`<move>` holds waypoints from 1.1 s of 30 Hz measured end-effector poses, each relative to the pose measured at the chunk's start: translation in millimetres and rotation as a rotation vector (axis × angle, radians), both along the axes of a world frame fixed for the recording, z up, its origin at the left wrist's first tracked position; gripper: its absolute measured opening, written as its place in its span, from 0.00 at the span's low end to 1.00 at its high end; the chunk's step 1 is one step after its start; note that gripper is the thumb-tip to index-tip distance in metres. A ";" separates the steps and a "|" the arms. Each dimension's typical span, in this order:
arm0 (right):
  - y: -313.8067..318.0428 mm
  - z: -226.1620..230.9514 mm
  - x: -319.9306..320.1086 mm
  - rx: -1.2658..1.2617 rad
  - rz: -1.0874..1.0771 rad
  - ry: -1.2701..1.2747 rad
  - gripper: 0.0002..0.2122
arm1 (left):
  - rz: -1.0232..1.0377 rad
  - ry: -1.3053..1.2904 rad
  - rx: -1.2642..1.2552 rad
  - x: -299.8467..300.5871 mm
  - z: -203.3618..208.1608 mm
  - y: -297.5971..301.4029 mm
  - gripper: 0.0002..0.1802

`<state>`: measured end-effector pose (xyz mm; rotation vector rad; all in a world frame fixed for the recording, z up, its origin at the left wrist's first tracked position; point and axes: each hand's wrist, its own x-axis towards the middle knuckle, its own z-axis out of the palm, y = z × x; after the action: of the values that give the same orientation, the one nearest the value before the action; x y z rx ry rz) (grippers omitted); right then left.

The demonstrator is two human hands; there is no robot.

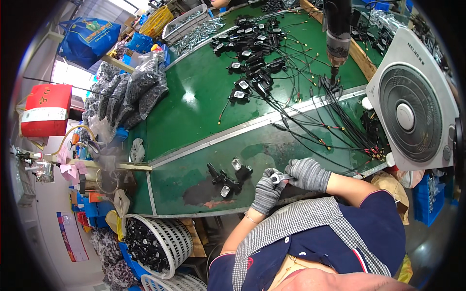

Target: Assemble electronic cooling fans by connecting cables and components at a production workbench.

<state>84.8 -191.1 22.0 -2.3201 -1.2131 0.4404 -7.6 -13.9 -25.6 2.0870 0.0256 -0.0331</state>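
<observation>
Both hands wear grey knitted gloves and meet above the near edge of the green workbench [272, 150]. My left hand [267, 192] is closed around a small shiny silvery metal part [278, 178], whose exact kind I cannot make out. From the other side my right hand [308, 174] closes its fingers at the same part; gloves hide how much of it each hand grips. Left of my hands lie a few black plastic fittings [225, 182] with clear square faces. Farther off is a heap of similar black fittings [255, 53], trailing black cables [303, 114] with small brass-coloured ends.
An upright grey fan [407, 111] stands on the right. A power screwdriver [338, 41] hangs over the bench's far right. At lower left, a white basket [175, 242] holds black parts. Bags of dark parts [145, 87] and a crate [187, 24] sit along the left side.
</observation>
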 end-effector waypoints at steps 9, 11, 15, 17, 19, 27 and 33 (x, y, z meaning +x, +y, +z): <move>-2.0 -6.0 4.8 -0.138 0.125 0.009 0.09 | -0.096 -0.047 0.051 0.3 -0.2 -1.9 0.27; -2.2 -7.7 0.8 -0.073 0.052 -0.045 0.09 | -0.026 0.032 -0.025 1.4 6.2 -5.4 0.26; -1.2 -5.1 0.3 -0.054 0.018 -0.072 0.08 | -0.047 -0.082 0.131 0.1 -8.0 -2.0 0.23; -2.3 -2.4 4.5 -0.073 0.095 -0.068 0.08 | -0.063 -0.108 0.091 1.2 -4.1 -3.1 0.19; -3.9 -3.9 5.6 -0.089 0.128 -0.065 0.09 | -0.105 -0.204 0.279 3.9 9.1 -4.0 0.14; -3.6 0.7 2.9 -0.090 0.037 -0.007 0.10 | 0.000 -0.158 0.140 6.2 5.0 -9.3 0.14; -0.9 -5.9 5.4 -0.005 0.095 -0.061 0.07 | 0.057 -0.044 -0.007 -1.6 -0.9 -7.0 0.10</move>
<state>90.3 -192.0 16.1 -2.3019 -1.3564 0.4082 -9.3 -20.9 -26.5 2.0781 0.0585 0.0476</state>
